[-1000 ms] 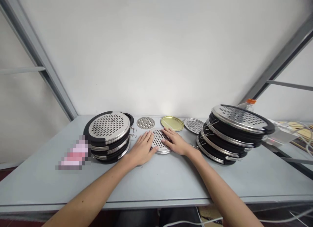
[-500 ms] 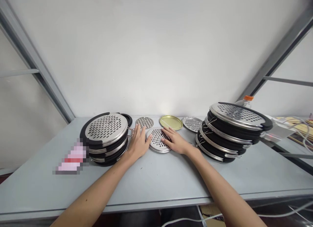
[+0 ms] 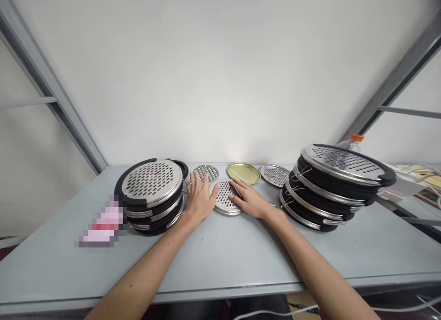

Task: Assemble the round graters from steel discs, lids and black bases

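Observation:
Between two stacks, a round metal plate with slotted holes [image 3: 223, 198] lies on the grey table, looking like a grater disc. My right hand [image 3: 253, 199] rests over its right side, fingers spread on the slots. Just left of this disc is my left hand [image 3: 200, 197], its fingers apart and holding nothing; whether its thumb touches the rim I cannot tell. Behind my left fingers is a smaller perforated disc [image 3: 208, 172], partly covered by them. A gold-coloured round lid [image 3: 244, 173] and another slotted metal disc [image 3: 274, 175] lie farther back.
A stack of black-rimmed perforated discs with wire clips [image 3: 151, 182] stands at left, and a taller, leaning stack [image 3: 344, 166] at right. Behind that is a bottle with an orange cap [image 3: 356, 137]. A pixelated pink item [image 3: 105, 221] lies far left. Cables [image 3: 422, 175] run at right.
My left hand has moved off the central disc to its left, uncovering that side, and its fingers now reach the small rear disc. My right hand stays on the central disc. The view shifts slightly.

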`<state>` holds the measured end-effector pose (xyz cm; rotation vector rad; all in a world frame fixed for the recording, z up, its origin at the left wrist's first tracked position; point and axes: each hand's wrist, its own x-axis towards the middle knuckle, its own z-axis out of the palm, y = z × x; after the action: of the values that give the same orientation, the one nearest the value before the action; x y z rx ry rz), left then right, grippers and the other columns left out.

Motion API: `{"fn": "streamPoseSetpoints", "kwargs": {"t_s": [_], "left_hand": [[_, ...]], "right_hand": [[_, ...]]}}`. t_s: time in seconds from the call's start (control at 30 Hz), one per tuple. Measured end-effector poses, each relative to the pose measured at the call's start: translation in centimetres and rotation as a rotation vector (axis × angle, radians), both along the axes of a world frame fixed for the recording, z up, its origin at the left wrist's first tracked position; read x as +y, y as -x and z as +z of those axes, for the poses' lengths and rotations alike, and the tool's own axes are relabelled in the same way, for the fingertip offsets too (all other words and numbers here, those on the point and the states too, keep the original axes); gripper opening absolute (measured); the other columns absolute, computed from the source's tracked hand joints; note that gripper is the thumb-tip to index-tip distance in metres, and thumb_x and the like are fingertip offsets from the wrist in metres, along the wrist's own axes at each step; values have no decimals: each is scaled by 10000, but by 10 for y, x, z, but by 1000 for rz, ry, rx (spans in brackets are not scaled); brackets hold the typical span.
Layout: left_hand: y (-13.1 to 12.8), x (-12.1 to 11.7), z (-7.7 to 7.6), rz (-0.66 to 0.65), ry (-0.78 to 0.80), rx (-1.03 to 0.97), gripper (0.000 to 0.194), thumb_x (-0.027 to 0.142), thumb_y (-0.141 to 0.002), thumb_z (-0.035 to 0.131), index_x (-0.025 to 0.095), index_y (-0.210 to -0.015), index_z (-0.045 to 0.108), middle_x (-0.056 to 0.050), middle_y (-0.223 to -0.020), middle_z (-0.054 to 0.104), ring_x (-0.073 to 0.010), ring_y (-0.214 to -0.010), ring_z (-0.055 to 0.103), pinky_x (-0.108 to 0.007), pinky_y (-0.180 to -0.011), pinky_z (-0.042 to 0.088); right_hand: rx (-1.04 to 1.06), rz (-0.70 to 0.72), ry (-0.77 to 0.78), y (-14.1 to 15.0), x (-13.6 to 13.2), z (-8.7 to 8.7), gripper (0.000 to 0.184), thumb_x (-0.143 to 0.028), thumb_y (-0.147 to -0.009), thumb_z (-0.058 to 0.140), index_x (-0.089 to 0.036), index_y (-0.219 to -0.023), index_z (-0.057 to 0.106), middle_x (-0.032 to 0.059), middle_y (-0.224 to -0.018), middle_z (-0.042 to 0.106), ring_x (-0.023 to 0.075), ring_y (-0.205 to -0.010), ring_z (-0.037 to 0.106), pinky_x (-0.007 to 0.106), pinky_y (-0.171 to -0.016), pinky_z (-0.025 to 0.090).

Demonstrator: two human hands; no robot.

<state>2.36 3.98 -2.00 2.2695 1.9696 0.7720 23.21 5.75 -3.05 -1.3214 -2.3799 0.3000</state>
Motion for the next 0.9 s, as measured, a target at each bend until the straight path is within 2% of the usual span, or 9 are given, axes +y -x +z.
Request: {"fn": "streamPoseSetpoints", "kwargs": {"t_s": [0.13, 0.23, 0.37, 0.47, 0.63, 0.7, 0.8, 0.9], "left_hand": [[0, 14, 4, 126, -9, 0, 654, 503, -936, 318, 19, -1375, 347, -290, -1482, 240, -394, -1413, 90, -560, -1113, 145], [0, 25, 1, 240, 13, -24, 671, 513, -927, 327, 11, -1372, 340, -308, -1474, 238, -403, -1411, 79, -576, -1104, 142], [-1, 30, -6, 256, 29, -43, 695, 525, -916, 336, 14, -1386, 339, -304, -1491, 194, -416, -1410, 6, -582, -1101, 133], [-1, 33, -8, 298, 40, -85, 704, 534, -918, 312, 13, -1392, 336, -300, -1502, 158, -418, -1411, 10, -604, -1092, 129], [0, 37, -6, 368, 52, -78, 752, 519, -922, 254, -124, -1266, 437, -374, -1439, 236, -436, -1400, 92, -575, -1106, 136], [1, 37, -5, 363, 37, -60, 714, 498, -927, 247, -103, -1209, 509, -358, -1417, 305, -433, -1394, 142, -560, -1110, 153], [2, 33, -3, 349, 2, -22, 620, 469, -935, 242, 14, -1104, 627, -278, -1383, 415, -420, -1381, 215, -571, -1105, 170], [1, 29, -2, 333, -33, 19, 568, 442, -940, 257, 60, -1024, 669, -245, -1339, 472, -405, -1357, 278, -572, -1100, 188]], "right_hand": [[-3, 4, -6, 0, -2, 2, 695, -587, -902, 358, -125, -1421, 384, 165, -1490, 335, 312, -1392, 277, 494, -1140, 236], [-20, 23, -11, 0, -4, 4, 695, -571, -910, 351, -102, -1422, 375, 176, -1484, 342, 300, -1397, 270, 472, -1150, 226], [-7, 3, -3, 0, -5, 4, 697, -580, -902, 362, -118, -1424, 375, 165, -1491, 333, 309, -1396, 269, 483, -1143, 239], [14, -9, 15, -1, -5, 2, 701, -591, -894, 372, -130, -1422, 380, 163, -1493, 330, 322, -1394, 268, 504, -1134, 247], [16, -3, 13, -1, -5, 2, 695, -587, -897, 368, -121, -1412, 393, 176, -1483, 344, 315, -1388, 285, 500, -1134, 243], [1, -7, 18, -1, -5, 3, 707, -587, -899, 359, -101, -1412, 387, 187, -1485, 335, 314, -1392, 275, 489, -1137, 240], [-8, -14, 26, 0, -6, 4, 707, -587, -898, 361, -101, -1412, 388, 188, -1490, 325, 316, -1395, 267, 487, -1138, 238], [5, -12, 21, -1, -5, 3, 693, -583, -897, 370, -111, -1404, 401, 189, -1485, 334, 319, -1389, 281, 497, -1135, 241]]}}
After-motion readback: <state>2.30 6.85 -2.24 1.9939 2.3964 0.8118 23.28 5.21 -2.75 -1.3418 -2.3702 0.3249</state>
